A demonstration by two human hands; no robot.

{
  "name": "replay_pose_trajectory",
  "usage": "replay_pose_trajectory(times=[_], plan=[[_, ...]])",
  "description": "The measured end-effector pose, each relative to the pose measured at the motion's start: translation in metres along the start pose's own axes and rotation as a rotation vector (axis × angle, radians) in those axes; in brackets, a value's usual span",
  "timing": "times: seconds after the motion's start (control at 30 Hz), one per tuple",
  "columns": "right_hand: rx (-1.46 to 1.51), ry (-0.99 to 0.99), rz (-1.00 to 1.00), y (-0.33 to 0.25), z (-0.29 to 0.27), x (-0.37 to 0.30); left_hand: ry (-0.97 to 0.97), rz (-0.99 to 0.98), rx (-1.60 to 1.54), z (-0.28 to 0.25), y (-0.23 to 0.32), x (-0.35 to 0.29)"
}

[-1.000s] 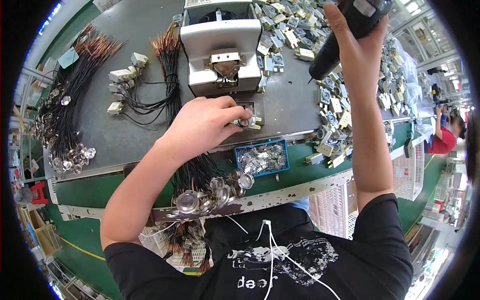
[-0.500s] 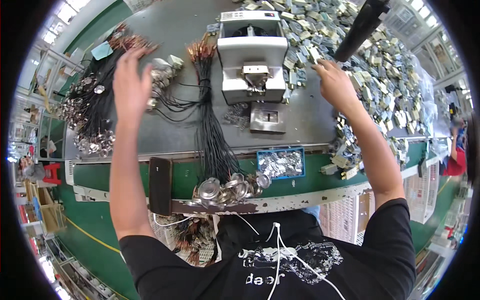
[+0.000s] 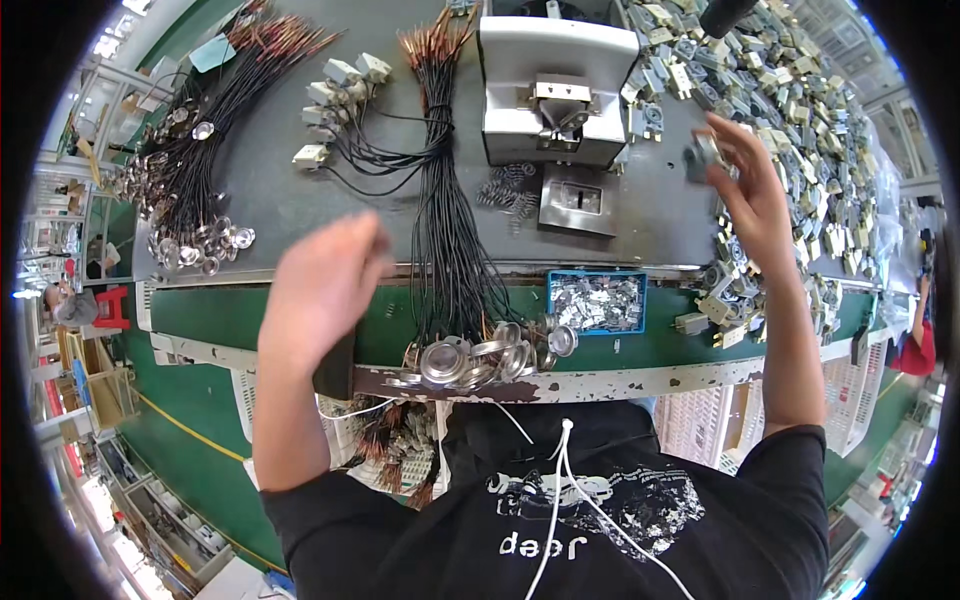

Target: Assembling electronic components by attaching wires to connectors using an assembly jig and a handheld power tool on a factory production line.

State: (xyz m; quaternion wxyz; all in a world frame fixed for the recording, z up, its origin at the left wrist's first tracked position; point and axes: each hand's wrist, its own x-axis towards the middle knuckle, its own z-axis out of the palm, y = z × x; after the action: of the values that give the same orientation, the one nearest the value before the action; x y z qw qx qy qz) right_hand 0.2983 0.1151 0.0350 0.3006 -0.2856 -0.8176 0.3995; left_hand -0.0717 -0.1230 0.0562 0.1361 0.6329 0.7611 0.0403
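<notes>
As the right hand [image 3: 745, 190] lifts a small grey part [image 3: 700, 155], the screwdriver's gone.
Left hand [image 3: 325, 280] swings back empty, fingers loose, above the black wire bundle [image 3: 450, 250].

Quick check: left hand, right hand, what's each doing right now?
Left hand: blurred above the bench edge, holding nothing visible; grip cannot be told.
Right hand: closed on a small grey part.

You have one view only, from the camera on your head, looking steeply down past your chest onto the counter [image 3: 300, 215] right in front of you. The fisheye bends the counter's front edge and rings the picture in black. Your forearms rise from the lower edge, close to the lens.
</notes>
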Motion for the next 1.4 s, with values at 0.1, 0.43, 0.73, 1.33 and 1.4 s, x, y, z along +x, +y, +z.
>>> replay_pose_trajectory(times=[0.1, 0.43, 0.73, 1.33, 1.4], plan=[[0.601, -0.102, 0.055, -0.017, 0.028, -0.027, -0.305, -0.133, -0.023, 0.024, -0.003, -0.032], [1.125, -0.262, 0.264, -0.04, 0.073, -0.022, 0.091, 0.038, -0.389, 0.022, -0.024, -0.024], [0.438, -0.126, 0.132, -0.06, 0.082, -0.013, 0.344, 0.135, -0.595, -0.01, 0.007, 0.023], [-0.503, -0.08, -0.347, -0.015, 0.089, 0.008, 0.224, 0.222, -0.616, -0.008, 0.031, 0.047], [-0.565, -0.063, -0.34, -0.021, 0.087, 0.001, 0.22, 0.209, -0.619, -0.009, 0.029, 0.047]])
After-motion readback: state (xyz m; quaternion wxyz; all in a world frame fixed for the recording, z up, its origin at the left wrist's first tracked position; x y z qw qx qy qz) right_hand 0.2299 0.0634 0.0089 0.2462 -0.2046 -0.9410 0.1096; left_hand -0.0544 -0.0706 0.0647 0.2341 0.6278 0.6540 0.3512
